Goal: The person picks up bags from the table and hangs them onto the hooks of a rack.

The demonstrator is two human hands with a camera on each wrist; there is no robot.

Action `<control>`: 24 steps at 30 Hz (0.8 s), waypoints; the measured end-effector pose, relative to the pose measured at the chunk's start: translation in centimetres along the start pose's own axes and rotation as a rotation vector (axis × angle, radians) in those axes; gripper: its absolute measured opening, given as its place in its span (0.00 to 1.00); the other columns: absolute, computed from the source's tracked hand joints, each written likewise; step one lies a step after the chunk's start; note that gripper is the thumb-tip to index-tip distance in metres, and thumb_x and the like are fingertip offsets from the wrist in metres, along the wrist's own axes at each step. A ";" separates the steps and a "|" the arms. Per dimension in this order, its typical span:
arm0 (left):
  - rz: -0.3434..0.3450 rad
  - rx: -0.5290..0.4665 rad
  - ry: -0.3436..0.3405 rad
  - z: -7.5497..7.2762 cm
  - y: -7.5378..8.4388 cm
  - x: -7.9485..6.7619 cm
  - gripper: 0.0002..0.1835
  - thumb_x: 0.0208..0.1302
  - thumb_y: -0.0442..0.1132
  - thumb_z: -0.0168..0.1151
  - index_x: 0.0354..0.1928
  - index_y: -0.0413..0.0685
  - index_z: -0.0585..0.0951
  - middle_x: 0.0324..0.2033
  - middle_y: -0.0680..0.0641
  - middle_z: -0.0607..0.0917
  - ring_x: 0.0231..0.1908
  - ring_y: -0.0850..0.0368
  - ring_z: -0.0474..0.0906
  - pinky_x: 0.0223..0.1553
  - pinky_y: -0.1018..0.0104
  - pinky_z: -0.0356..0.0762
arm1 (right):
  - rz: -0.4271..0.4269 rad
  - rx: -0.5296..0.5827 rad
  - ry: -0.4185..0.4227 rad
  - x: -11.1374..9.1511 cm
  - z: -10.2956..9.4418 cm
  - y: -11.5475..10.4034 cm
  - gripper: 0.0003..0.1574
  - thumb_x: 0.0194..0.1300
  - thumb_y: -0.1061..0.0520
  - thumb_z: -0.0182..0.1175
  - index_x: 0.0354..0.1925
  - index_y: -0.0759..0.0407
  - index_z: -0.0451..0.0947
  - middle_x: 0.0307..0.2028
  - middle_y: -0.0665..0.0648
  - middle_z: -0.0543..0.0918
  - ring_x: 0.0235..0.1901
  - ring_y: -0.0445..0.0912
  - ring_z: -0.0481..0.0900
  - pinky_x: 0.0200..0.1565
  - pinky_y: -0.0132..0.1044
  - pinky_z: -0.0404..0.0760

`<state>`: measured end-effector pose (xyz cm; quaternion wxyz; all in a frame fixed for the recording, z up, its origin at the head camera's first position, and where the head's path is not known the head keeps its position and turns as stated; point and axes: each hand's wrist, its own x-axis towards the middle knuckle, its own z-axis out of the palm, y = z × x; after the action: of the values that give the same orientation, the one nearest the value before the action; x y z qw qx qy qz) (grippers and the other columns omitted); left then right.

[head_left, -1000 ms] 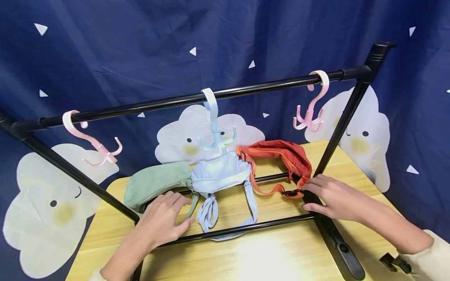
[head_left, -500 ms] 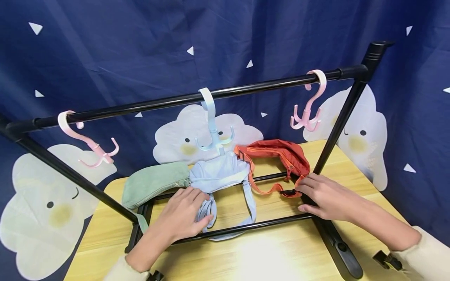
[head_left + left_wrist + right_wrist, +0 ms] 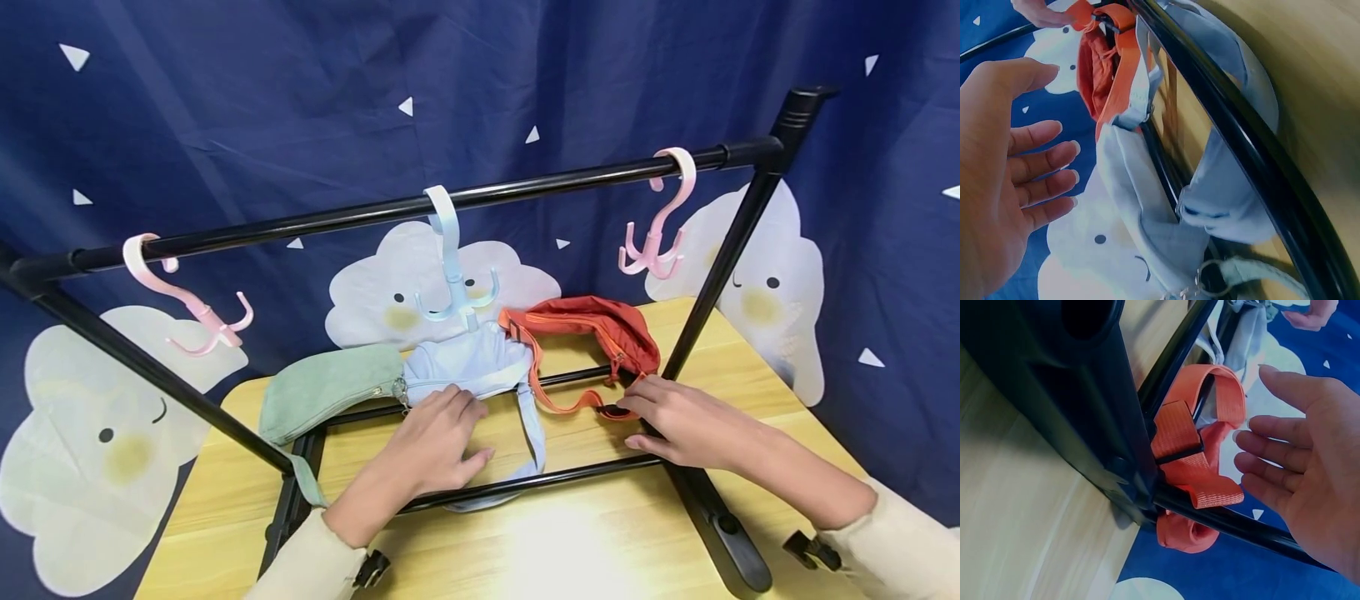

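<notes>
My left hand (image 3: 438, 442) hovers over the front of a light blue waist bag (image 3: 468, 358), covering part of its strap. In the left wrist view its fingers (image 3: 1044, 169) are loosely bent around nothing. My right hand (image 3: 693, 421) is at the orange strap of a red waist bag (image 3: 592, 325). The right wrist view shows those fingers relaxed beside the strap (image 3: 1232, 394), not gripping it. A green waist bag (image 3: 330, 392) lies to the left. All three bags lie in a row across the lower bars of a black rack.
The rack's top bar (image 3: 360, 218) spans the view. A pink hook (image 3: 195, 304) hangs at left, a light blue hook (image 3: 453, 267) in the middle and another pink hook (image 3: 660, 229) at right. The rack stands on a wooden table (image 3: 570, 533) before a blue curtain (image 3: 315, 108).
My left hand has moved rightward from the green bag to in front of the light blue one. The green strap now hangs at left near my wrist. My right hand barely moved.
</notes>
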<state>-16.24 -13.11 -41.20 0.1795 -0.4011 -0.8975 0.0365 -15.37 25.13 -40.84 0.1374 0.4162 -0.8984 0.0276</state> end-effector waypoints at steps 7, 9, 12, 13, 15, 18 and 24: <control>0.029 0.033 0.008 0.5 0.7 1.3 0.27 0.64 0.64 0.62 0.50 0.50 0.83 0.42 0.51 0.84 0.46 0.52 0.80 0.50 0.61 0.80 | -0.005 -0.013 0.028 0.1 0.6 -0.1 0.30 0.60 0.48 0.76 0.54 0.64 0.83 0.46 0.58 0.86 0.47 0.49 0.84 0.49 0.45 0.87; 0.034 0.035 -0.002 0.6 0.9 1.7 0.26 0.64 0.64 0.62 0.51 0.51 0.82 0.42 0.51 0.83 0.45 0.53 0.79 0.50 0.61 0.80 | -0.010 -0.018 0.034 0.2 0.8 -0.2 0.31 0.59 0.49 0.77 0.54 0.64 0.83 0.46 0.58 0.85 0.47 0.49 0.84 0.48 0.44 0.87; 0.047 0.023 -0.020 0.8 1.2 2.4 0.26 0.65 0.63 0.61 0.52 0.51 0.82 0.43 0.51 0.83 0.43 0.54 0.76 0.48 0.63 0.80 | -0.015 -0.019 0.034 0.3 1.0 -0.2 0.31 0.58 0.49 0.77 0.54 0.65 0.82 0.46 0.58 0.85 0.46 0.48 0.84 0.48 0.44 0.87; 0.052 0.018 -0.022 0.9 1.3 2.6 0.26 0.66 0.63 0.61 0.52 0.51 0.81 0.43 0.52 0.83 0.43 0.54 0.76 0.47 0.63 0.80 | -0.016 -0.016 0.033 0.4 1.0 -0.2 0.31 0.58 0.49 0.77 0.54 0.64 0.82 0.46 0.58 0.85 0.46 0.48 0.84 0.48 0.43 0.87; 0.064 0.007 -0.012 1.1 1.5 3.1 0.26 0.65 0.62 0.62 0.53 0.51 0.81 0.43 0.52 0.83 0.42 0.55 0.75 0.44 0.64 0.79 | -0.016 -0.008 0.026 0.5 1.1 -0.2 0.30 0.58 0.50 0.77 0.54 0.64 0.82 0.45 0.57 0.84 0.46 0.48 0.83 0.47 0.43 0.86; 0.090 0.016 0.029 1.5 1.7 3.8 0.27 0.64 0.62 0.63 0.53 0.50 0.81 0.43 0.52 0.84 0.41 0.56 0.75 0.41 0.65 0.78 | -0.013 0.001 0.008 0.7 1.3 -0.2 0.29 0.60 0.50 0.76 0.54 0.64 0.82 0.45 0.57 0.84 0.45 0.48 0.83 0.47 0.43 0.86; 0.141 0.033 0.137 2.3 2.0 4.9 0.26 0.61 0.62 0.66 0.49 0.49 0.83 0.41 0.52 0.85 0.41 0.56 0.79 0.41 0.66 0.79 | -0.013 0.009 -0.022 1.1 1.7 -0.1 0.28 0.60 0.50 0.76 0.53 0.64 0.81 0.45 0.57 0.84 0.45 0.48 0.83 0.48 0.44 0.85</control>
<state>-18.63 -7.96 -42.32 0.2442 -0.4619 -0.8519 0.0365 -16.38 24.01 -42.14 0.1260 0.4231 -0.8969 0.0261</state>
